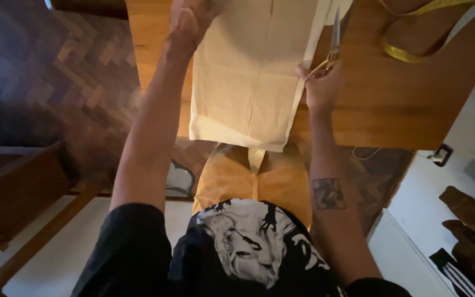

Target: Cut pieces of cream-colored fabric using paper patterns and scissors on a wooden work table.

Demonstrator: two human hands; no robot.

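Head view: we stand at the wooden table point(391, 104), where the cream fabric point(246, 77) lies flat, its near edge hanging just over the table's front edge. Our left hand point(189, 19) presses down on the fabric's far left part, fingers curled against the cloth. Our right hand point(321, 88) is at the fabric's right edge, fingers closed through the handles of the scissors point(333, 41), blades pointing away along that edge. Right of the scissors lies a yellow measuring tape point(413, 55).
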